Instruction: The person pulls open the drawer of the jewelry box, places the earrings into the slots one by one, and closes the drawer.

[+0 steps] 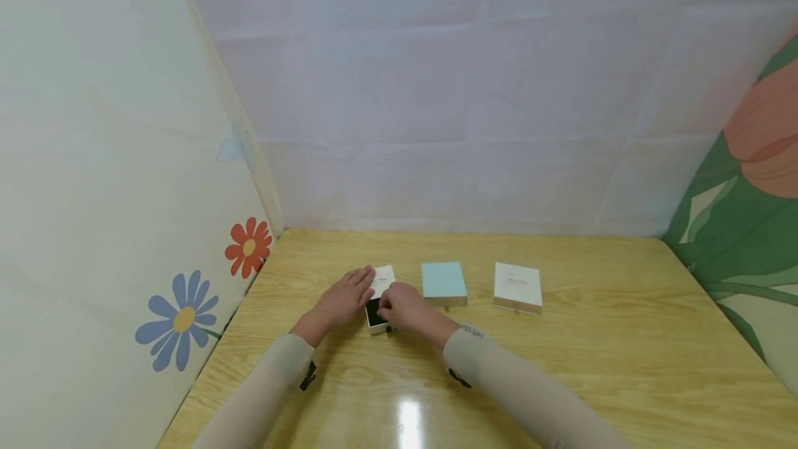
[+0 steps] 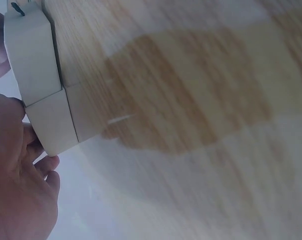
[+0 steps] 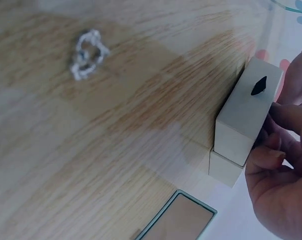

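Note:
A small white drawer-style gift box (image 1: 383,276) lies on the table with its drawer (image 1: 377,330) pulled out toward me, showing a black lining. My left hand (image 1: 341,302) holds the sleeve part at its left and far side; in the left wrist view its fingertips bend at the box's end. Over the drawer is my right hand (image 1: 404,305), fingers curled, tips at the black lining; whether they pinch anything is hidden. A black pull tab (image 3: 259,86) shows on the drawer's front in the right wrist view.
Right of the hands sit a light blue box (image 1: 444,281) and a larger white box (image 1: 518,287). In the right wrist view a bright silvery loop shape (image 3: 87,54) shows on the wooden table (image 1: 598,352); I cannot tell whether it is an object or glare. Printed cloth walls surround the table.

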The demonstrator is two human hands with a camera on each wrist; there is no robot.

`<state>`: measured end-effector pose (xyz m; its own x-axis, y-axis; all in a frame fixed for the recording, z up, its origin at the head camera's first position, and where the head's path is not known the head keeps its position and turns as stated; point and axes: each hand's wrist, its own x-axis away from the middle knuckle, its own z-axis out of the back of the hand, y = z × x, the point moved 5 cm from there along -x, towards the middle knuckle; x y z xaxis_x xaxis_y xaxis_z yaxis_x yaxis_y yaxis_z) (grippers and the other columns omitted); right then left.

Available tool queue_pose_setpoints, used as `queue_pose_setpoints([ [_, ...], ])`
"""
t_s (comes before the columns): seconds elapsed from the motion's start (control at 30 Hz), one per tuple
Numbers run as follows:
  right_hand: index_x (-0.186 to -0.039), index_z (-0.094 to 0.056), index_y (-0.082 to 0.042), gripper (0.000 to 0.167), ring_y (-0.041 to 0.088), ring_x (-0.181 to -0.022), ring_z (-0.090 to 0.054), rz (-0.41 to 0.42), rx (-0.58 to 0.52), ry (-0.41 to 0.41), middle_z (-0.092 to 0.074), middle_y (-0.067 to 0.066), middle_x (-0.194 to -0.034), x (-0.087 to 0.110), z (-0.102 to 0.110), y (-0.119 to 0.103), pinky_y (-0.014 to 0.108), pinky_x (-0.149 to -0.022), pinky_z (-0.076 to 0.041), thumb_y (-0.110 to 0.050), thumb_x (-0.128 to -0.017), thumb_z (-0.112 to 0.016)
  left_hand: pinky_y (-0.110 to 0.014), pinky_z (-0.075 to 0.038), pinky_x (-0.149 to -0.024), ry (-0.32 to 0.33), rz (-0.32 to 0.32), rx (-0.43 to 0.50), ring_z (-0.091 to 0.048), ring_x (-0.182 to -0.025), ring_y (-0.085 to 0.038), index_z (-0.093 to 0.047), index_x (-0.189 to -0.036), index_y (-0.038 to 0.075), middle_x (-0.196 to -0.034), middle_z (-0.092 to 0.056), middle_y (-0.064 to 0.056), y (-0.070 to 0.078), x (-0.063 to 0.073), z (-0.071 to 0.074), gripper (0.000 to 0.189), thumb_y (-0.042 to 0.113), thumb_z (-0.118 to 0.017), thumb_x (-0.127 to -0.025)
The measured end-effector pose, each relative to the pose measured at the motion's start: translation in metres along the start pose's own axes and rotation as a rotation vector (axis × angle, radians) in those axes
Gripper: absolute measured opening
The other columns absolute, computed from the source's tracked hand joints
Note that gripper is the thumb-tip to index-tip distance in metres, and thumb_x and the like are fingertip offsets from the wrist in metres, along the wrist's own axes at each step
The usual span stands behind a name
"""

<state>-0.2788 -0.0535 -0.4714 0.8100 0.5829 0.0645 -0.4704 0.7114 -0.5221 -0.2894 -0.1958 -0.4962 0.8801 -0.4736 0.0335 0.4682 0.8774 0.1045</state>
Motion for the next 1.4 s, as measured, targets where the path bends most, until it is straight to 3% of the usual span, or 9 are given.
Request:
queue_pose_setpoints([
  [0.17,-0.096,-0.079,-0.008,0.015,0.005,-0.063,-0.06,-0.035,-0.083,0.019,-0.071,-0.005,-0.08,0.006,0.005,-0.001,0.022,-0.058,-0.053,-0.017,-0.099,-0.068,-0.045,-0.025,-0.125,-0.002,-0.001,0.014,-0.025,-0.153,-0.031,-0.028,-0.159,0.002,-0.166,-0.025,-0.014,0.0,0.0,0.003,0.057,0.034,-0.032,-0.113],
  [0.43,-0.097,-0.077,-0.009,0.016,0.01,-0.076,-0.066,-0.049,-0.104,0.109,-0.074,-0.001,-0.09,0.02,0.013,-0.004,0.03,-0.073,-0.058,-0.023,-0.097,-0.07,-0.046,-0.028,-0.123,0.019,-0.004,0.014,-0.03,-0.151,-0.033,-0.033,-0.157,0.001,-0.164,-0.03,-0.014,0.0,0.001,0.004,0.055,0.033,-0.035,-0.112],
  [0.53,-0.097,-0.077,-0.009,0.018,0.01,-0.075,-0.065,-0.07,-0.144,0.127,-0.074,-0.001,-0.089,0.025,0.013,-0.002,0.029,-0.071,-0.057,-0.025,-0.097,-0.069,-0.047,-0.03,-0.122,0.032,-0.008,0.018,-0.033,-0.149,-0.034,-0.036,-0.156,0.0,-0.163,-0.033,-0.015,0.001,0.002,0.006,0.054,0.031,-0.037,-0.112],
  [0.7,-0.087,-0.076,-0.007,0.026,0.013,-0.057,-0.058,-0.154,-0.318,0.098,-0.07,0.006,-0.073,0.037,0.011,0.002,0.027,-0.052,-0.049,-0.026,-0.1,-0.065,-0.048,-0.029,-0.122,0.045,-0.022,0.015,-0.035,-0.148,-0.035,-0.038,-0.154,-0.002,-0.162,-0.035,-0.016,0.003,0.003,0.011,0.053,0.029,-0.039,-0.112],
  [0.8,-0.079,-0.074,-0.004,0.035,0.016,-0.051,-0.058,-0.206,-0.39,0.082,-0.069,0.011,-0.067,0.044,0.008,0.003,0.027,-0.047,-0.047,-0.029,-0.102,-0.063,-0.048,-0.03,-0.122,0.055,-0.033,0.001,-0.036,-0.147,-0.036,-0.039,-0.153,-0.003,-0.161,-0.036,-0.018,0.005,0.004,0.013,0.051,0.026,-0.04,-0.111],
  [1.03,-0.072,-0.071,0.002,0.04,0.017,-0.05,-0.064,-0.298,-0.548,0.074,-0.069,0.011,-0.064,0.056,-0.001,0.007,0.03,-0.05,-0.058,-0.025,-0.1,-0.063,-0.049,-0.03,-0.122,0.059,-0.042,0.004,-0.037,-0.146,-0.037,-0.04,-0.152,-0.005,-0.16,-0.037,-0.019,0.006,0.004,0.015,0.051,0.025,-0.041,-0.111],
  [1.4,-0.079,-0.073,0.005,0.027,0.011,-0.046,-0.06,-0.395,-0.764,0.063,-0.067,0.007,-0.059,0.064,-0.022,0.017,0.025,-0.048,-0.057,-0.015,-0.095,-0.063,-0.047,-0.028,-0.123,0.043,-0.019,0.024,-0.033,-0.149,-0.034,-0.036,-0.156,-0.001,-0.163,-0.033,-0.016,0.001,0.002,0.008,0.053,0.029,-0.037,-0.112],
])
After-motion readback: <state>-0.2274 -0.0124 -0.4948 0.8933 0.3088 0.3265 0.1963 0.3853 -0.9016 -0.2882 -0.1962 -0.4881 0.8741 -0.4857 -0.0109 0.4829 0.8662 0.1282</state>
